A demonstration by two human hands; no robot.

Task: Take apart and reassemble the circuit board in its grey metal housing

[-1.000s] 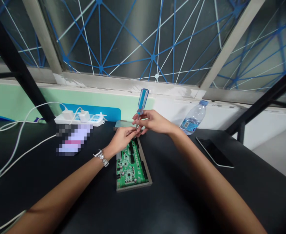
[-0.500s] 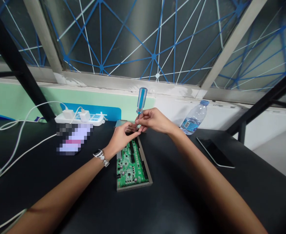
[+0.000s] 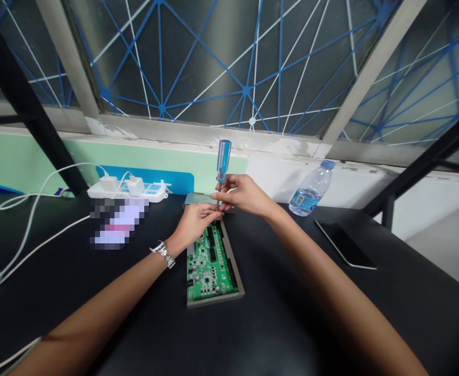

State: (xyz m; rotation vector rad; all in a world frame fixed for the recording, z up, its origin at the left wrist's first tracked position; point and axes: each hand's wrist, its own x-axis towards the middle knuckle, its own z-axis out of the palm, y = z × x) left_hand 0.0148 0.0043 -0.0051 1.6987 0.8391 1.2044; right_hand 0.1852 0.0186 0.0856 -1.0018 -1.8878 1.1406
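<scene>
A green circuit board (image 3: 209, 269) in a grey metal frame lies on the black table. Over its far end stands a screwdriver (image 3: 223, 159) with a clear and blue handle, nearly upright, its tip hidden among the fingers. My right hand (image 3: 243, 196) pinches the screwdriver's shaft just below the handle. Fingers of my left hand (image 3: 198, 219) close round the lower shaft at the board's far end. A silver watch or bracelet (image 3: 164, 253) is on my left wrist. Behind my left hand, a flat greyish piece (image 3: 198, 198) is partly covered.
A white power strip (image 3: 151, 192) with plugs and white cables lies at the back left, near a pixelated object (image 3: 123, 222). A water bottle (image 3: 309, 190) leans at the back right, and a dark phone (image 3: 344, 244) lies before it. A window spans the back.
The screwdriver handle has shifted slightly left and stands more upright. My right fingers have moved a little left with it, and my left fingers have drawn closer together.
</scene>
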